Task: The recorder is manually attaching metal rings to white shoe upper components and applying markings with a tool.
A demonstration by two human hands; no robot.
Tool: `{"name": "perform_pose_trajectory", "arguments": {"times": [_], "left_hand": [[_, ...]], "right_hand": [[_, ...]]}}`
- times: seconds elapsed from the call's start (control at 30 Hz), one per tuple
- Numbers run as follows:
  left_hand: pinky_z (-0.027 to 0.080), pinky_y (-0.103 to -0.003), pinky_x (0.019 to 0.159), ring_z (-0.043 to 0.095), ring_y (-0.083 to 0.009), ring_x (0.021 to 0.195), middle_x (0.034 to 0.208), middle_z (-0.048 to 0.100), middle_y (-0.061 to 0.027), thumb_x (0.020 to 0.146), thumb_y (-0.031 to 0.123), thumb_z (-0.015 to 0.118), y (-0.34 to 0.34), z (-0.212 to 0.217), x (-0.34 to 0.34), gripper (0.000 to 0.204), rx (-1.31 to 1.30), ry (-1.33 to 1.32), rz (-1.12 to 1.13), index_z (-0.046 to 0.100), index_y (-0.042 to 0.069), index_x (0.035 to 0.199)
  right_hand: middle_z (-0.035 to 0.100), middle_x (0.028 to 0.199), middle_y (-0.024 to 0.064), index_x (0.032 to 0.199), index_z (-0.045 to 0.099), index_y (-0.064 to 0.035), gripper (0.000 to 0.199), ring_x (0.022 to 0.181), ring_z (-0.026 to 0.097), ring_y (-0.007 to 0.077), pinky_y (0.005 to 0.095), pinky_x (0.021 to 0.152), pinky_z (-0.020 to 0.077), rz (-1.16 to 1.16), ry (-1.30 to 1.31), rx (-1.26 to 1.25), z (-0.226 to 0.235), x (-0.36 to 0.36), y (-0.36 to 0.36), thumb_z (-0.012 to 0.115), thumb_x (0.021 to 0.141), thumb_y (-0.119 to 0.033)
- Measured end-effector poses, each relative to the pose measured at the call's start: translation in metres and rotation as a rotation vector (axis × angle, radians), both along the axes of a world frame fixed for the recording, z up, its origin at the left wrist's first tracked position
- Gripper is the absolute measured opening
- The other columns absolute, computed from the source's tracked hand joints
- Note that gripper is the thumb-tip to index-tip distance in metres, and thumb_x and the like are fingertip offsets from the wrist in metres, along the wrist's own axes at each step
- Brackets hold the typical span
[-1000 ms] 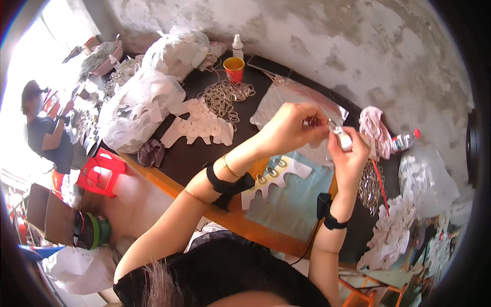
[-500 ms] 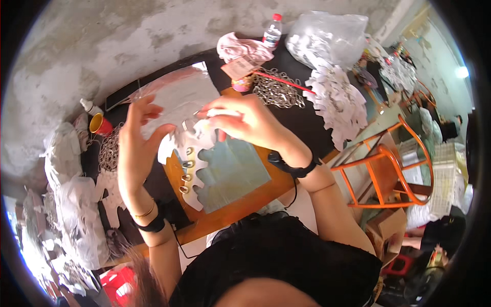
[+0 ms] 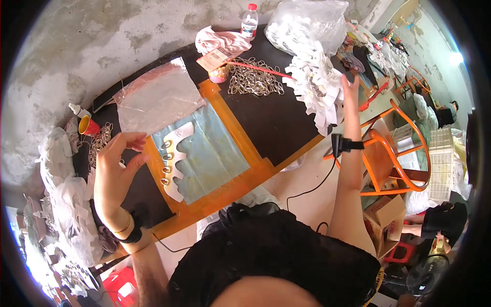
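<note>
A white scalloped card strip (image 3: 176,158) lies on the blue sheet (image 3: 212,158), with several metal rings (image 3: 166,169) along its left edge. Beside it, to the left, my left hand (image 3: 115,166) hovers with fingers and thumb curved apart and nothing between them. Far to the right, my right hand (image 3: 350,97) is stretched out at the right edge of a heap of white cut pieces (image 3: 314,84). Its thumb and finger look apart, with a dark patch between them; the fingertips are small and partly hidden.
A silvery sheet (image 3: 156,97) lies behind the blue one. Metal rings (image 3: 255,78) are heaped near a small tub (image 3: 219,75), a pink cloth (image 3: 220,41) and a bottle (image 3: 249,23). A red cup (image 3: 88,126) stands left; an orange chair (image 3: 391,153) is at the right.
My right hand has left the card strip and swung far right to the white heap. My left hand has drawn back slightly left and down; the strip now lies flat on the blue sheet.
</note>
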State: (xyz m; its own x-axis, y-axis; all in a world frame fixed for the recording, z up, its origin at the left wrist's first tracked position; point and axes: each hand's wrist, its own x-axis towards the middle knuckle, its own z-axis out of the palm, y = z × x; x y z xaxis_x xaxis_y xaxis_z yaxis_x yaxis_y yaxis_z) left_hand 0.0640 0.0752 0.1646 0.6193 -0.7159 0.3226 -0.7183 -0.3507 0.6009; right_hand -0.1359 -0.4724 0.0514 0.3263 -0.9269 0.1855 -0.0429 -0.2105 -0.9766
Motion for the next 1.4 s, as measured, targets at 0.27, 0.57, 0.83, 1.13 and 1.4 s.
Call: {"name": "perform_pose_trajectory", "arguments": {"times": [0.27, 0.57, 0.83, 1.13, 1.4], "left_hand": [[0.049, -0.029, 0.070, 0.063, -0.0180, 0.077, 0.082, 0.064, -0.0103, 0.074, 0.008, 0.069, 0.065, -0.037, -0.024, 0.022, 0.111, 0.216, 0.230, 0.062, 0.000, 0.094], [0.049, -0.029, 0.068, 0.063, -0.0177, 0.074, 0.079, 0.064, -0.0101, 0.077, 0.013, 0.068, 0.099, -0.113, -0.092, 0.020, 0.069, 0.385, 0.431, 0.062, -0.001, 0.091], [0.049, -0.031, 0.069, 0.063, -0.0222, 0.078, 0.083, 0.062, -0.0122, 0.079, 0.014, 0.066, 0.087, -0.116, -0.066, 0.020, 0.049, 0.372, 0.265, 0.059, -0.002, 0.091], [0.049, -0.033, 0.067, 0.062, -0.0258, 0.075, 0.082, 0.059, -0.0115, 0.077, 0.012, 0.066, 0.074, -0.141, -0.077, 0.015, 0.185, 0.235, 0.365, 0.062, 0.001, 0.086], [0.047, -0.034, 0.076, 0.056, -0.0235, 0.087, 0.093, 0.057, -0.0052, 0.069, 0.005, 0.066, 0.067, -0.163, -0.087, 0.022, -0.005, -0.201, 0.345, 0.060, 0.006, 0.090]], "right_hand": [[0.047, 0.125, 0.0144, 0.139, 0.029, -0.0075, 0.056, 0.111, 0.048, 0.0203, 0.0326, 0.093, 0.0408, 0.256, 0.077, -0.435, -0.039, 0.008, 0.116, 0.055, 0.089, -0.008], [0.063, 0.093, 0.0085, 0.115, 0.055, -0.0003, 0.031, 0.083, 0.058, 0.0135, 0.0270, 0.078, 0.0459, 1.349, 0.436, -0.379, -0.018, 0.055, 0.289, 0.059, 0.085, -0.007], [0.059, 0.096, 0.0152, 0.119, 0.053, -0.0043, 0.043, 0.087, 0.057, 0.0279, 0.0357, 0.079, 0.0453, 1.404, 0.704, -0.507, -0.020, 0.060, 0.315, 0.065, 0.079, -0.014], [0.061, 0.103, 0.0166, 0.116, 0.055, -0.0022, 0.038, 0.098, 0.058, 0.0311, 0.0348, 0.086, 0.0433, 1.479, 0.506, -0.456, -0.017, 0.051, 0.315, 0.063, 0.082, -0.016], [0.066, 0.095, 0.0130, 0.109, 0.058, 0.0014, 0.026, 0.092, 0.061, 0.0186, 0.0303, 0.084, 0.0442, 1.368, 0.449, -0.172, -0.027, 0.039, 0.316, 0.057, 0.086, -0.010]]}}
